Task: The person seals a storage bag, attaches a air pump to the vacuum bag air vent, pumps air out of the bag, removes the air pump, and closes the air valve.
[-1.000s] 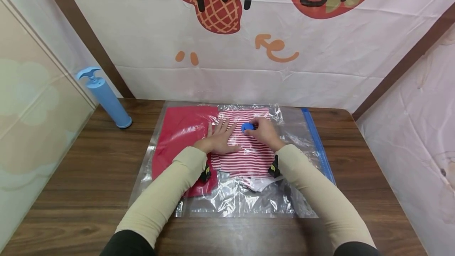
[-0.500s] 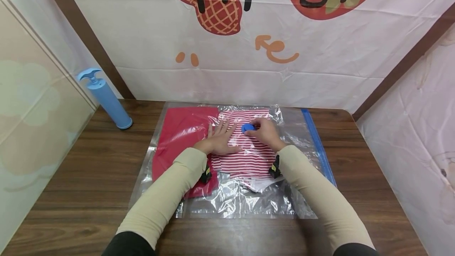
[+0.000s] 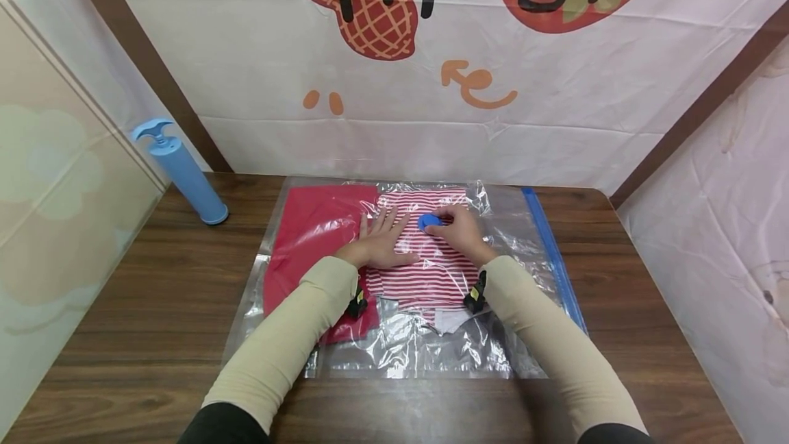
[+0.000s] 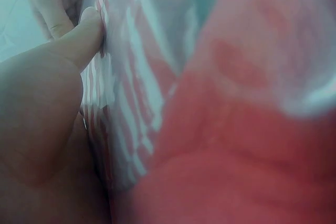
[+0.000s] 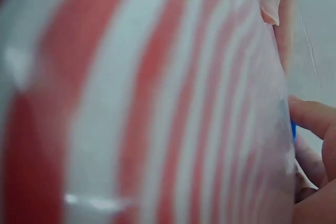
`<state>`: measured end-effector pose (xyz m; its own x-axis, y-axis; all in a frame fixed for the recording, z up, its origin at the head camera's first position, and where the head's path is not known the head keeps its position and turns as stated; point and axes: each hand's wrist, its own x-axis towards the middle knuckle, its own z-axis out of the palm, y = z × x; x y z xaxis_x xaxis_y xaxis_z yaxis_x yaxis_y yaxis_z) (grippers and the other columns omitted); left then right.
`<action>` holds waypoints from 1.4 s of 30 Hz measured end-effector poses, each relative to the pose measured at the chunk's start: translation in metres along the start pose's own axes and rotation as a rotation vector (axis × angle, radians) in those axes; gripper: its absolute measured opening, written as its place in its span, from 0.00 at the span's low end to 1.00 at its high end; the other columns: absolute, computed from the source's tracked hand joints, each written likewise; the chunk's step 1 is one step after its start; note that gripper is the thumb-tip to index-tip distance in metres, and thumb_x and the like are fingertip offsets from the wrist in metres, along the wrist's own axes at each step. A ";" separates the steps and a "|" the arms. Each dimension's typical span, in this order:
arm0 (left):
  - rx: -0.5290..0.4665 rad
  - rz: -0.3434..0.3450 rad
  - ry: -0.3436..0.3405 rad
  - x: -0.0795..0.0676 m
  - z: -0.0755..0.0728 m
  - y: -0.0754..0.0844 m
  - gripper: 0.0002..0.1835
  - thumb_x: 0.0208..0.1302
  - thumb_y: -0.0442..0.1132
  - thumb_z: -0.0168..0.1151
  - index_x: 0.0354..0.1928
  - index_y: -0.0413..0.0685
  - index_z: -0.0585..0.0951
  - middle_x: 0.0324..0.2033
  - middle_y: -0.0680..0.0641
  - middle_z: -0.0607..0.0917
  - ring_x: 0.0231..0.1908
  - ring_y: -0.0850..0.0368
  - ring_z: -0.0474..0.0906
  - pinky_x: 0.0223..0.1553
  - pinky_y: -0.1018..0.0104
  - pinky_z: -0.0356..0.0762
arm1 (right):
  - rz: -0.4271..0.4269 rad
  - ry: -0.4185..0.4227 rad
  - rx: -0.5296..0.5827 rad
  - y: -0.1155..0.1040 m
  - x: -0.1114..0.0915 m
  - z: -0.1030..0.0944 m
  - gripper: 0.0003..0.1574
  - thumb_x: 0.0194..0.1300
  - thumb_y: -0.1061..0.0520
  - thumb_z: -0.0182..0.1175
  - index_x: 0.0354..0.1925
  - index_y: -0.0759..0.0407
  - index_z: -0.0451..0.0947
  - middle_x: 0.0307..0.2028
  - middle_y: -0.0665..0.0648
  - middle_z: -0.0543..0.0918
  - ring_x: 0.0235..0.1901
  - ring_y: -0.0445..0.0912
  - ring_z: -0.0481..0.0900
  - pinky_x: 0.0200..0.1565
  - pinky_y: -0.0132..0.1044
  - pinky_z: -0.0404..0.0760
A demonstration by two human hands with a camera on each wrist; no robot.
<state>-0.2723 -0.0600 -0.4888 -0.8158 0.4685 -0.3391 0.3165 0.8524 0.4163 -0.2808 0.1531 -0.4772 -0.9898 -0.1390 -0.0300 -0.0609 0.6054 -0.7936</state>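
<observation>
A clear plastic storage bag (image 3: 518,225) with a blue zip edge (image 3: 548,252) lies flat on the table. Inside it are a red garment (image 3: 308,225) on the left and a red-and-white striped garment (image 3: 425,286) in the middle. My left hand (image 3: 382,245) rests on the bag with fingers spread, across where the two garments meet. With thumb and fingers, my right hand (image 3: 459,231) pinches the round blue valve cap (image 3: 428,223) on the bag, over the stripes. In the right wrist view only a sliver of the blue cap (image 5: 293,129) shows beside the fingers.
A light-blue hand pump (image 3: 188,173) stands at the back left of the wooden table (image 3: 123,307). Behind the table hangs a printed white cloth (image 3: 394,136); a pale panel (image 3: 61,177) rises on the left and another cloth (image 3: 727,225) on the right.
Both hands stay in nearly the same places, the right still pinching the blue valve cap. The right wrist and forearm shift very slightly. The pump and garments stay put.
</observation>
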 end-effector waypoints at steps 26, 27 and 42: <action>-0.008 0.002 -0.010 -0.003 -0.003 0.001 0.57 0.64 0.74 0.53 0.82 0.59 0.35 0.80 0.46 0.27 0.77 0.46 0.15 0.67 0.39 0.05 | -0.061 0.009 -0.051 0.002 -0.005 0.001 0.22 0.66 0.63 0.69 0.57 0.65 0.82 0.55 0.66 0.79 0.59 0.59 0.75 0.66 0.51 0.71; -0.005 -0.001 -0.014 -0.003 -0.003 0.001 0.57 0.65 0.74 0.53 0.82 0.60 0.35 0.80 0.47 0.26 0.77 0.47 0.15 0.67 0.39 0.05 | -0.066 0.009 -0.054 0.002 -0.005 0.001 0.22 0.65 0.63 0.69 0.57 0.65 0.82 0.55 0.66 0.79 0.59 0.59 0.75 0.65 0.51 0.71; 0.008 -0.007 -0.029 -0.008 -0.007 0.007 0.56 0.66 0.72 0.53 0.82 0.59 0.35 0.80 0.45 0.27 0.77 0.45 0.16 0.67 0.38 0.06 | -0.138 -0.017 -0.113 0.005 -0.003 -0.002 0.23 0.64 0.64 0.68 0.58 0.64 0.82 0.53 0.69 0.78 0.55 0.61 0.75 0.62 0.55 0.71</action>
<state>-0.2670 -0.0600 -0.4771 -0.8038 0.4687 -0.3664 0.3147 0.8576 0.4068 -0.2784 0.1586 -0.4800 -0.9689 -0.2392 0.0632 -0.2108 0.6641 -0.7174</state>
